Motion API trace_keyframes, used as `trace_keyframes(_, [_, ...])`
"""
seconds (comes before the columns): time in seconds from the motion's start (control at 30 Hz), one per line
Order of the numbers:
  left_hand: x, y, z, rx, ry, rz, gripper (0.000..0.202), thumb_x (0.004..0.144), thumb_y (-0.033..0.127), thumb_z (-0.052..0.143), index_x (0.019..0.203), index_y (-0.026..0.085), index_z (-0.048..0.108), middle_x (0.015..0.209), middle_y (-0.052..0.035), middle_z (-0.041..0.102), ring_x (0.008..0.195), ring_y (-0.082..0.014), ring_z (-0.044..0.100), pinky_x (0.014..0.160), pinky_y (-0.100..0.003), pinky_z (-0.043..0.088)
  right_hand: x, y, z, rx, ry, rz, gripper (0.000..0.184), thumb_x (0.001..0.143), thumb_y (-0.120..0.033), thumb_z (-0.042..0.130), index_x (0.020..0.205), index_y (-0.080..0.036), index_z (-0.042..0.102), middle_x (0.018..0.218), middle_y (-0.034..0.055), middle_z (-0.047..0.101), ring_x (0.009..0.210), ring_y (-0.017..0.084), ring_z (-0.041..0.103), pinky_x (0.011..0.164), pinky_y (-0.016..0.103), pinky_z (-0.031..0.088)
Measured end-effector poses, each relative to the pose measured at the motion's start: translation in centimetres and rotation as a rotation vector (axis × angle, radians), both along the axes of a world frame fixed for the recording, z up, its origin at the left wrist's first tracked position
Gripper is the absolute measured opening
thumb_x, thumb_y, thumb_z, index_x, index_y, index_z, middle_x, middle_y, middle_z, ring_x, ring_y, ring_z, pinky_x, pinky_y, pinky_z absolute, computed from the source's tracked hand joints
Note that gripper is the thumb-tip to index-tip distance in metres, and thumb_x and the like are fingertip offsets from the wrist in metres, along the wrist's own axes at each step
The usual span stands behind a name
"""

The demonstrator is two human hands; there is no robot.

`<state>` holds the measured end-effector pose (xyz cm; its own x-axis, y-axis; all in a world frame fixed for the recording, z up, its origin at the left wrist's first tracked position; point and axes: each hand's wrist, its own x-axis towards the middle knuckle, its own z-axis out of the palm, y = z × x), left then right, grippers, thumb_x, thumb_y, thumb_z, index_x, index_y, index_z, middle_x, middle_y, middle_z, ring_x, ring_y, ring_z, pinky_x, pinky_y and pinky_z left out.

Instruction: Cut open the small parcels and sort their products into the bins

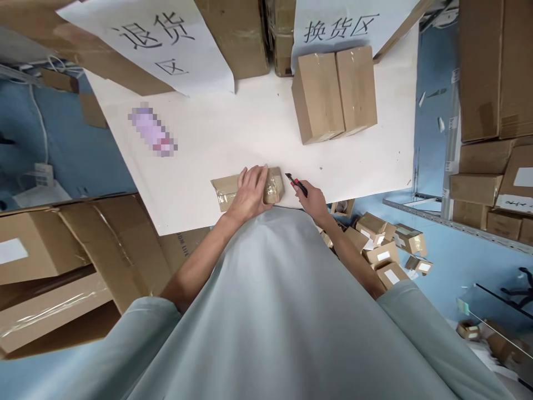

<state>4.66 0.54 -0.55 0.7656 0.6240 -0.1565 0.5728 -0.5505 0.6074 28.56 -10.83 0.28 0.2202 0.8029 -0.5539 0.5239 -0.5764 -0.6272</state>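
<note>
Left hand (250, 191): laid palm-down on the small carton (275, 186), fingers stretched out flat across its top, pressing rather than gripping. The carton lies lengthwise near the front edge of the white counter (250, 122), directly ahead of the person; clear tape shows on its right end, and its left end sticks out past the wrist.

Right hand (315, 203): closed around a box cutter (296, 184), red-and-black body, tip pointing toward the carton's right end. Tip and carton are near each other but apart; whether the blade is extended is too small to tell.

Judgement on the step: this looks like cutting the tape seam. Done well, it calls for a shallow blade run along the tape only, stroke directed away from the holding hand. The left fingers should sit clear of the seam line, with weight bearing straight down so the carton cannot skid on the smooth counter. Main risk: the blade slipping toward the left fingertips, which lie close to the taped end.

Surroundings: two taller cartons (334, 93) stand side by side, touching, at the far side of the counter. More small cartons (383, 248) are heaped on the floor to the right.
</note>
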Motion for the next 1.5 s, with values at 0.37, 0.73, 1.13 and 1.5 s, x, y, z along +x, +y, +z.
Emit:
trace_keyframes(0.37, [-6.2, 0.6, 1.6, -0.045, -0.156, 0.207, 0.138, 0.083, 0.057, 0.094, 0.186, 0.025, 0.007, 0.179, -0.0267, 0.038, 0.166, -0.0517, 0.038, 0.135, -0.075, 0.035, -4.2, 1.9, 6.6, 0.240, 0.066, -0.098, 0.052, 0.111, -0.056, 0.051, 0.149, -0.025, 0.068, 0.116, 0.0083, 0.085, 0.100, 0.029, 0.083, 0.100, 0.046, 0.067])
trace_keyframes(0.73, [-11.7, 4.2, 1.7, -0.273, -0.217, 0.286, 0.083, 0.097, 0.070, 0.081, 0.164, 0.025, 0.063, 0.159, -0.0168, 0.066, 0.150, -0.0402, 0.060, 0.130, -0.063, 0.048, -10.6, 2.1, 5.7, 0.101, -0.101, 0.063, 0.051, 0.115, -0.046, 0.044, 0.158, -0.023, 0.061, 0.126, 0.0114, 0.085, 0.110, 0.030, 0.083, 0.103, 0.044, 0.065])
trace_keyframes(1.13, [-8.4, 12.5, -0.2, -0.480, -0.230, 0.142, 0.041, 0.078, 0.055, 0.099, 0.103, 0.023, 0.087, 0.097, -0.0046, 0.084, 0.095, -0.0278, 0.082, 0.100, -0.045, 0.064, -16.4, 2.8, 9.4, 0.012, -0.217, 0.188, 0.051, 0.118, -0.040, 0.044, 0.166, -0.026, 0.055, 0.129, 0.0101, 0.087, 0.114, 0.035, 0.085, 0.100, 0.044, 0.065])
trace_keyframes(1.5, [-8.5, 11.7, -0.9, -0.508, -0.311, 0.173, 0.034, 0.077, 0.044, 0.099, 0.103, 0.024, 0.088, 0.098, -0.0038, 0.084, 0.101, -0.0299, 0.082, 0.102, -0.043, 0.062, -20.0, 4.5, 10.2, -0.151, -0.487, 0.354, 0.056, 0.122, -0.035, 0.038, 0.175, -0.022, 0.048, 0.135, 0.0154, 0.085, 0.113, 0.037, 0.082, 0.095, 0.042, 0.062])
